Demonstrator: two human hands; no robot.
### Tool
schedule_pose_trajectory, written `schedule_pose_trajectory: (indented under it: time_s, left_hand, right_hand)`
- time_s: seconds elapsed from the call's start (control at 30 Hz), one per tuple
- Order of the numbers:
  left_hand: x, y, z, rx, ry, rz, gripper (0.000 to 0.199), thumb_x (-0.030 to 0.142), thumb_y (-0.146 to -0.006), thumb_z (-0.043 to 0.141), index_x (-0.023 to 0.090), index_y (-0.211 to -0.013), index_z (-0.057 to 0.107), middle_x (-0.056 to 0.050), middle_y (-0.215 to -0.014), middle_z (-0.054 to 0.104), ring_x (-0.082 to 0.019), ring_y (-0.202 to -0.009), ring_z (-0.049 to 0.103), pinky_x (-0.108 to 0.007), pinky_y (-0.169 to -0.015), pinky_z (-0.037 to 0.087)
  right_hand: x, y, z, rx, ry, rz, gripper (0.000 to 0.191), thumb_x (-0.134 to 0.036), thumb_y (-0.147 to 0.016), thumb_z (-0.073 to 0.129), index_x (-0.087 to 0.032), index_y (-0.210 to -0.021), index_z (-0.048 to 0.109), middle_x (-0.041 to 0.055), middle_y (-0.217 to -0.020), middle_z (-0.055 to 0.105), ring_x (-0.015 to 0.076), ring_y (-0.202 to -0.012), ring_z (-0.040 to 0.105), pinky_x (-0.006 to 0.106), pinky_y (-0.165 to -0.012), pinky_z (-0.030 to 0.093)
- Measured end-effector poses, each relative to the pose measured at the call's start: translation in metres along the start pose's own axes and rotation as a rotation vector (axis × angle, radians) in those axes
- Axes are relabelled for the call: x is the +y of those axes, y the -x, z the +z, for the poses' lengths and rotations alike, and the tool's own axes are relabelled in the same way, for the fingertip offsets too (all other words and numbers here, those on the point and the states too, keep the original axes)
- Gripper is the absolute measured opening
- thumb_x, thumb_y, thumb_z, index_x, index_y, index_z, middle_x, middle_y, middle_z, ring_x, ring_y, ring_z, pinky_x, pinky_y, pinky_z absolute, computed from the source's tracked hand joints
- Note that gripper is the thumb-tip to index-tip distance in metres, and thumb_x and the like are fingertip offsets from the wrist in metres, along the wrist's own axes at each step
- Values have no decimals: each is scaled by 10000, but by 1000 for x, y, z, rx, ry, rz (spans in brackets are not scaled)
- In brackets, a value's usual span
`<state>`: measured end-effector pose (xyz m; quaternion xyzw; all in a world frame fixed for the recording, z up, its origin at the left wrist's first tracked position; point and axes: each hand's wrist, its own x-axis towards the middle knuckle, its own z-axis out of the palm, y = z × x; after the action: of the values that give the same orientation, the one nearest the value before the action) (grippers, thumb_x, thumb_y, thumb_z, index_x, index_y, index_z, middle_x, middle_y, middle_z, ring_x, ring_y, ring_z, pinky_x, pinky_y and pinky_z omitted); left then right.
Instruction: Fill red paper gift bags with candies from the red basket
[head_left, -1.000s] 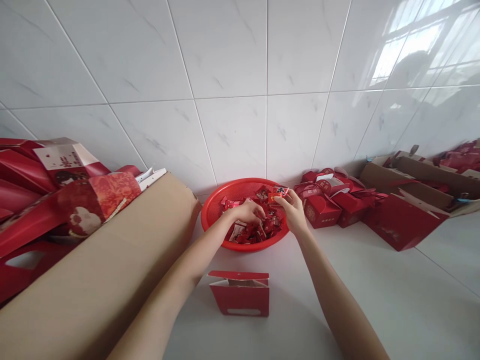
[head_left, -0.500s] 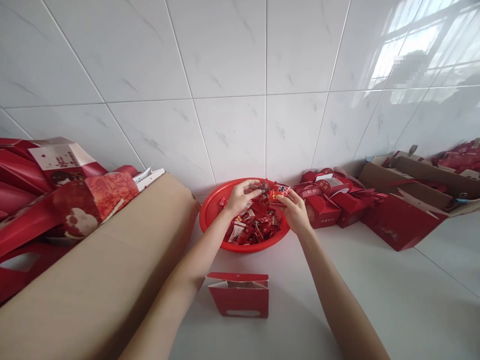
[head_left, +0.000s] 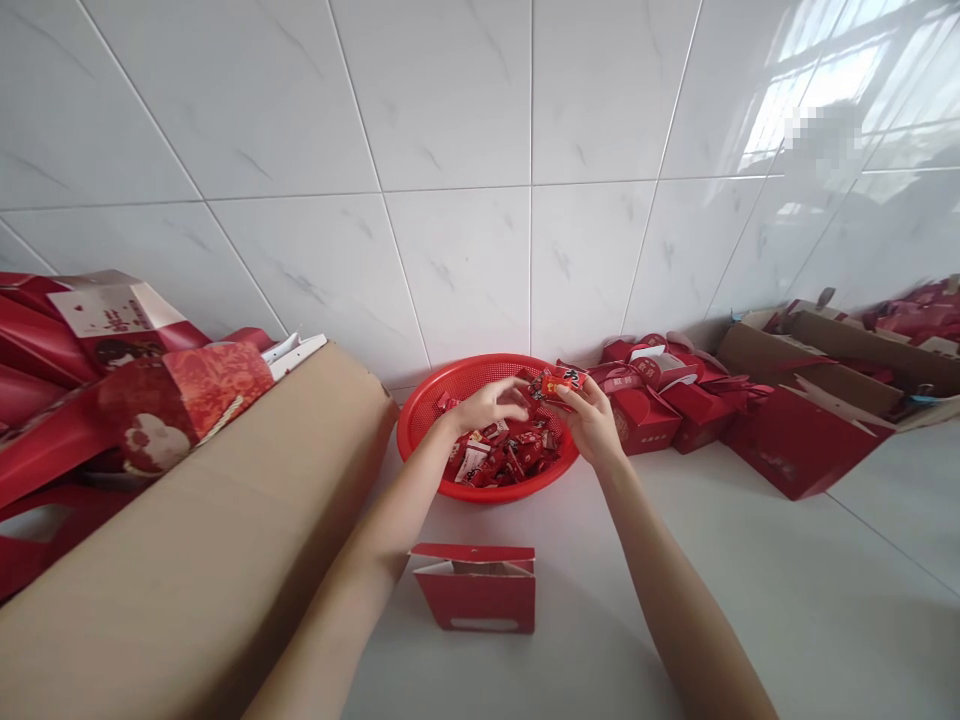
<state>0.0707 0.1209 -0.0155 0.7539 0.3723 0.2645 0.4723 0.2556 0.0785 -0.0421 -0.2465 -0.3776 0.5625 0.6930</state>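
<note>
My right hand [head_left: 592,420] is closed on several wrapped candies [head_left: 556,387] in red and dark wrappers, over the right side of a red plastic basket [head_left: 420,452]. Above the basket's middle is my left hand [head_left: 487,407], its fingers curved and apart with nothing visible between them. Loose wrapped candies [head_left: 499,460], mostly red with some white, lie in the basket below. A small red paper box [head_left: 480,603] stands upright between my forearms, its top partly open.
A large cardboard box [head_left: 225,520] on the left holds red gift boxes [head_left: 150,370]. Along the wall at right sit small red boxes [head_left: 645,415], a bigger red box [head_left: 802,450] and an open cardboard carton [head_left: 847,345]. White tiles [head_left: 457,260] rise behind.
My left hand has let go of a dark-wrapped candy, which now sits with the others in my right hand. The left fingers have spread and lowered slightly.
</note>
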Motion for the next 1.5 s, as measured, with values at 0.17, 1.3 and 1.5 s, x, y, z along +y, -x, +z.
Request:
schedule_pose_trajectory:
  time_s: [0.17,1.3,1.5]
  left_hand:
    - [-5,2,13,-331,-436,-210,314,437,-622,800,204,-814,717,5,-822,727,-180,-772,651,-238,-675,452]
    - [-14,20,-3,-333,-522,-394,511,220,-448,818,264,-954,760,18,-704,690,-207,-662,628,-243,-558,440]
    - [-16,18,-7,-108,-415,-300,243,369,-613,783,189,-600,621,9,-619,627,-184,-637,592,-255,-611,436]
  right_hand:
    - [2,-2,-2,20,-15,-17,271,-283,-648,853,-228,-845,675,-8,-892,723,167,-867,688,311,-779,595]
    - [0,-1,-1,8,23,-19,267,-299,-644,851,-226,-845,690,-2,-883,733,178,-865,693,319,-802,599]
    - [0,-1,0,10,40,-15,275,-306,-635,852,-227,-842,689,-1,-878,731,183,-856,695,329,-798,600]
